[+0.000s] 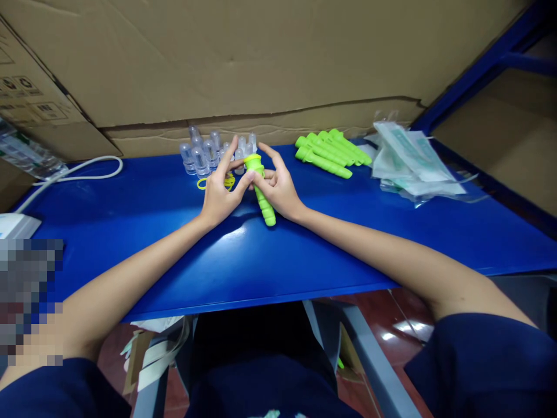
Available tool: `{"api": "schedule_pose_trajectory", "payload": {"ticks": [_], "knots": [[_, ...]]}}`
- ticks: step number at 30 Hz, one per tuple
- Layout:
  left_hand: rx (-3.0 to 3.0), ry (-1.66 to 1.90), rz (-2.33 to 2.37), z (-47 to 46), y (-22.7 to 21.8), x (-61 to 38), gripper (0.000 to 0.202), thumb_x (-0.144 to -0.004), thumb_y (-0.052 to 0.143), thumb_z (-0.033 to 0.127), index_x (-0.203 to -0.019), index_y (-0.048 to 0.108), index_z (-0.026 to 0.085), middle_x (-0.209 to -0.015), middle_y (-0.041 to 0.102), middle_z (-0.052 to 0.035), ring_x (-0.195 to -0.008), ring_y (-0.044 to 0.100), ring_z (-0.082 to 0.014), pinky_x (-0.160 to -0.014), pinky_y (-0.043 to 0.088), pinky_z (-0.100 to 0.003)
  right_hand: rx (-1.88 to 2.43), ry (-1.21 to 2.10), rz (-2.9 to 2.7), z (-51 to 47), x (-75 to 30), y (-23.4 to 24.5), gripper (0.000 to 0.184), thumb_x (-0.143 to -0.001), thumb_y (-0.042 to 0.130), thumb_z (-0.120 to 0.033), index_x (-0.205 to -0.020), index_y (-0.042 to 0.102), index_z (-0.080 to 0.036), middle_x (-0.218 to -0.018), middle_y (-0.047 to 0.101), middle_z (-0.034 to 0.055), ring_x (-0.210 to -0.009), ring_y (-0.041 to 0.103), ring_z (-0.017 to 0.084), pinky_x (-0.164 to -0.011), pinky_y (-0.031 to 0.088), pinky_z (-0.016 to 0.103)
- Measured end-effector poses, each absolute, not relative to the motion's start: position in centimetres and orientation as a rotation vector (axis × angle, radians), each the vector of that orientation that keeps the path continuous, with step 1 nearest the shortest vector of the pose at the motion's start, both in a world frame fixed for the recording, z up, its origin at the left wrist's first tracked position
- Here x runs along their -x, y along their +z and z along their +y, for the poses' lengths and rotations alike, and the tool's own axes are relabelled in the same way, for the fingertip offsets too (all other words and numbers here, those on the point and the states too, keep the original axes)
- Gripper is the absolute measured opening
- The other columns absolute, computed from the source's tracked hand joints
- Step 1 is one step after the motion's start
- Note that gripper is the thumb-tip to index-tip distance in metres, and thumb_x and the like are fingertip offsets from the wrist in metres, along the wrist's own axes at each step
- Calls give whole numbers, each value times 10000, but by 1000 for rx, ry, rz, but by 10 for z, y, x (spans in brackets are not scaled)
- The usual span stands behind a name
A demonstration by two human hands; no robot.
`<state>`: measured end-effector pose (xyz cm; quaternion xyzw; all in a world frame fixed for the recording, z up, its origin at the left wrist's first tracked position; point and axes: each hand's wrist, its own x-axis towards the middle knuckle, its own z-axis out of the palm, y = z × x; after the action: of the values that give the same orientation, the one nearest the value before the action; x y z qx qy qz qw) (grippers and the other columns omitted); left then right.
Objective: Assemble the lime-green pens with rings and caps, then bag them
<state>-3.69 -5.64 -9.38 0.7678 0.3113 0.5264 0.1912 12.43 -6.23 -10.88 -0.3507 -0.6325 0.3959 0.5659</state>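
Observation:
Between my two hands is a lime-green ribbed plastic tube (pixel 265 206), tilted, with its narrow end toward me. A yellow ring (pixel 252 158) sits at its wide far end. My right hand (pixel 281 188) grips the tube's upper part with thumb and fingers, its index finger stretched away. My left hand (pixel 221 194) pinches the same upper part from the other side, thumb on the tube and index finger pointing up. Loose yellow rings (pixel 202 184) lie beside my left hand, partly hidden by it. Behind it stand several clear plastic capped pieces (pixel 200 159).
Several more green tubes (pixel 326 162) lie at the back right of the blue table (pixel 174 273). Beside them is a pile of clear-and-white plastic packets (pixel 418 162). A white cable (pixel 98 165) curls at the left. Cardboard (pixel 261 58) stands along the back.

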Motion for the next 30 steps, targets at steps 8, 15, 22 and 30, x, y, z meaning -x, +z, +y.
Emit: {"api": "schedule_pose_trajectory", "payload": {"ticks": [8, 15, 22, 30], "knots": [[-2302, 1309, 913, -57, -97, 37, 637, -992, 516, 556, -1474, 531, 140, -1420, 628, -156, -1243, 665, -254, -1077, 503, -340, 885, 895, -1508, -64, -125, -112, 750, -823, 684, -686, -1377, 482, -223, -755, 659, -3, -535, 573, 137, -456, 448, 262], [-2399, 1314, 1040, -68, -97, 32, 583, -1035, 453, 478, -1533, 457, 175, -1424, 631, -139, -1242, 664, -243, -1050, 506, -364, 955, 848, -1467, -69, -123, -109, 698, -779, 701, -717, -1204, 495, -203, -634, 564, -62, -490, 533, 111, -455, 405, 245], [-2422, 1338, 1034, -73, -96, 29, 544, -1050, 427, 403, -1545, 436, 177, -1428, 630, -132, -1351, 589, -235, -1105, 475, -386, 942, 893, -1441, -72, -122, -106, 637, -748, 724, -723, -1046, 460, -227, -758, 688, -1, -609, 659, 150, -532, 498, 261], [-2430, 1374, 1024, -74, -98, 28, 540, -1044, 438, 410, -1529, 461, 176, -1420, 635, -142, -1337, 601, -260, -1075, 492, -423, 934, 916, -1422, -72, -121, -107, 634, -730, 740, -724, -1006, 464, -224, -771, 703, 8, -604, 655, 136, -543, 509, 256]]}}
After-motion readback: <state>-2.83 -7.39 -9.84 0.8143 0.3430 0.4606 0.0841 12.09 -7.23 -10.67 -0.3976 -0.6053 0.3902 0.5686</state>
